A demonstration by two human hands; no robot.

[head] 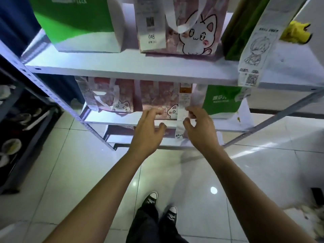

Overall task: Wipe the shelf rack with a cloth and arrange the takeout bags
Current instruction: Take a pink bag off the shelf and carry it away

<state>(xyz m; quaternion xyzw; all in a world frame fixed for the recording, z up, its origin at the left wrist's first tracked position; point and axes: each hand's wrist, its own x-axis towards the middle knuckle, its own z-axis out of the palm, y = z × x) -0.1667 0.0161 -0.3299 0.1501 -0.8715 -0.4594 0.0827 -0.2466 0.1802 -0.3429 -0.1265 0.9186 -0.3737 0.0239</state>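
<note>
Takeout bags fill the shelf rack. The one in play is the pink cat bag on the middle shelf, between a second pink cat bag to its left and a green bag to its right. Judged step: arranging, not wiping, since no cloth is in either hand.

Left hand reaches to the bag's lower front, fingers loosely curled; whether they touch the bag or just hover is unclear. Right hand is at the bag's right edge, fingers curled around the long receipt strip hanging down its front; looks like a pinch, but blur makes it uncertain.

Next move likely calls for a firm hold on both sides of the bag, then squaring it to the shelf edge without tearing the receipt.

Hard to make out:
- Bag tops on the middle shelf are hidden under the upper shelf.
- Upper bags are cut off at the frame's top.
- Bottom shelf is mostly blocked by the hands.
- Yellow item at far right may be the cloth; cannot tell.
</note>
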